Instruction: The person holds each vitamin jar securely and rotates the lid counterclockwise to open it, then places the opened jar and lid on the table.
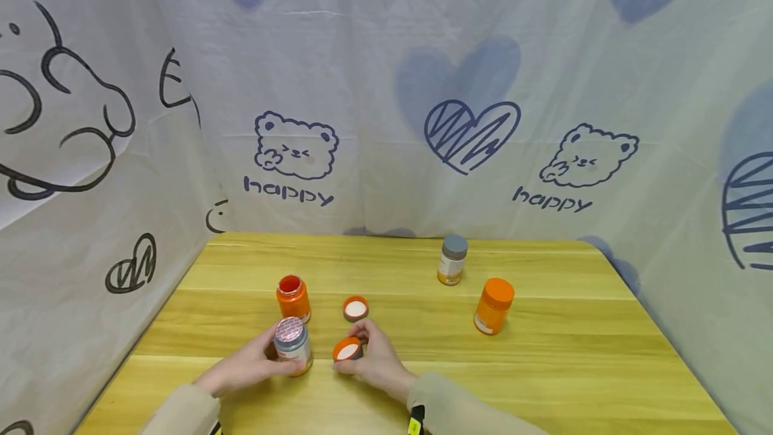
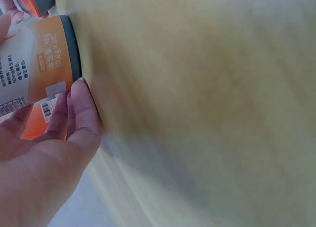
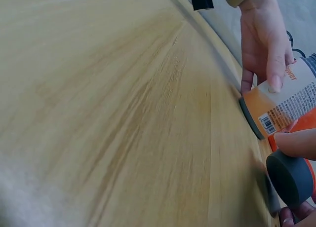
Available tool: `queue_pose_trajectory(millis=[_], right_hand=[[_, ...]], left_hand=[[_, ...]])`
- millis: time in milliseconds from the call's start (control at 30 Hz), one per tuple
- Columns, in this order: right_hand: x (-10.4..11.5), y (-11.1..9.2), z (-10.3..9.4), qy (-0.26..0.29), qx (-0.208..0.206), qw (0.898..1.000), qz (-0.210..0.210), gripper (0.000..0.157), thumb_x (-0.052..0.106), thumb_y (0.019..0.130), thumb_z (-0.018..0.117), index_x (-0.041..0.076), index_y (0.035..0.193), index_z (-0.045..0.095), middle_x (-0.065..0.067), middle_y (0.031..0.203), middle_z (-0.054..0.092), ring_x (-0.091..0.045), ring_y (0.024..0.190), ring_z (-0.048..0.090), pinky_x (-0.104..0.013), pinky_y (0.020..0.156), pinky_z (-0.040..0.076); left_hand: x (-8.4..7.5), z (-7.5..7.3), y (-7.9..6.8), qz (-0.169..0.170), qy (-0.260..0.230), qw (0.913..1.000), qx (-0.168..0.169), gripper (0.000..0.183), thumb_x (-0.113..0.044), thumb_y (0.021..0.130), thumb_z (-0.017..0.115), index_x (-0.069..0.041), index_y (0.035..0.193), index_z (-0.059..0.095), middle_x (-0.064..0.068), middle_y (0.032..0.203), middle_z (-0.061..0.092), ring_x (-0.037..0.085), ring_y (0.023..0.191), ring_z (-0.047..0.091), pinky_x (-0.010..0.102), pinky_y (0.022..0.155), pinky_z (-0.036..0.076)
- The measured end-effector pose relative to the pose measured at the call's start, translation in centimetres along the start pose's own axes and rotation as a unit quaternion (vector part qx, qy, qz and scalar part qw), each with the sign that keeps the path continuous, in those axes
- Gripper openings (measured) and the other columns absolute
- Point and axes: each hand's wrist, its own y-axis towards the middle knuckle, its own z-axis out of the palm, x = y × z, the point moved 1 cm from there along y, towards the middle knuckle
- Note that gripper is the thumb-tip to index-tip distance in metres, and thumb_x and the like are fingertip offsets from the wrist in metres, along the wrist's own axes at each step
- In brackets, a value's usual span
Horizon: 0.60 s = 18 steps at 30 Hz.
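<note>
My left hand (image 1: 252,364) grips a grey-and-orange supplement jar (image 1: 296,353) standing upright near the front left, its mouth covered by a pinkish foil seal. In the left wrist view the label (image 2: 34,59) shows between fingers and thumb. My right hand (image 1: 380,361) pinches a grey lid (image 3: 289,180) by its edge, just right of the jar. Seen from the head, its orange rim and white liner face up. Behind it a second lid (image 1: 355,309) lies with its white liner up. An open orange jar (image 1: 292,299) stands right behind the held jar.
Farther right on the wooden table (image 1: 543,368) stand a closed jar with a grey lid (image 1: 451,259) and a closed orange jar (image 1: 494,306). A white printed cloth (image 1: 374,86) hangs behind the table and along its sides.
</note>
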Motion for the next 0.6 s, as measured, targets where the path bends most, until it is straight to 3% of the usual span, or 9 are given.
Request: queue_pose_trajectory(millis=[300,600], right_hand=[[-0.01,0.06,0.02,-0.046,0.015,0.999,-0.015,0.054,0.009,0.067,0.091,0.009,0.107,0.055,-0.004,0.105,0.06,-0.017,0.1,0.055,-0.031,0.089,0.045],[-0.13,0.2,-0.45,-0.064,0.038,0.997,-0.017,0.054,0.012,0.069,0.091,0.011,0.108,0.055,-0.004,0.106,0.059,-0.017,0.1,0.053,-0.031,0.089,0.045]], left_hand=[[0.05,-0.13,0.58,0.021,0.029,0.9992,0.016,0.086,-0.023,0.081,0.084,0.007,0.146,0.036,0.02,0.133,0.06,0.034,0.122,0.058,0.061,0.105,0.044],[0.34,-0.36,0.82,0.028,0.032,0.9987,0.028,0.077,-0.02,0.079,0.085,0.005,0.139,0.044,0.016,0.129,0.063,0.029,0.118,0.058,0.048,0.102,0.046]])
